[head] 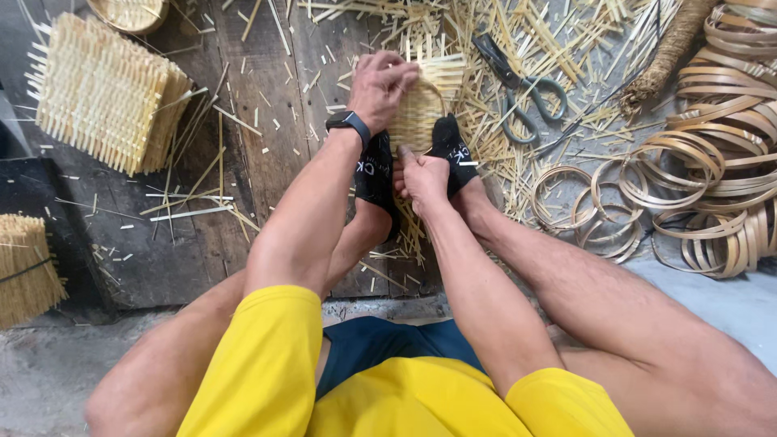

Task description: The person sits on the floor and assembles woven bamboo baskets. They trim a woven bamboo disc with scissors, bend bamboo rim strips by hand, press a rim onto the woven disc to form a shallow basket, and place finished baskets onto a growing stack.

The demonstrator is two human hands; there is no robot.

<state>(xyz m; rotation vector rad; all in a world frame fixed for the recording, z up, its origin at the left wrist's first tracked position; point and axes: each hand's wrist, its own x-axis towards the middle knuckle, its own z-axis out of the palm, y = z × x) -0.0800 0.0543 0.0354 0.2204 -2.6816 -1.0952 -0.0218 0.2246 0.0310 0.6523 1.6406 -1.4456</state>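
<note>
A small half-woven bamboo basket (419, 109) is clamped between my two feet in black socks (450, 146) on the wooden floor. My left hand (379, 85), with a black watch on the wrist, grips the basket's far rim, where loose strip ends stick up. My right hand (421, 178) presses against the basket's near side between my feet, fingers closed on its weave. My knees and yellow sleeves fill the lower part of the view.
Grey-handled scissors (518, 85) lie just right of the basket among scattered bamboo slivers. Coiled bamboo hoops (712, 170) pile at the right. Stacked woven mats (101, 89) sit at the upper left, and a bundle of strips (24, 267) at the left edge.
</note>
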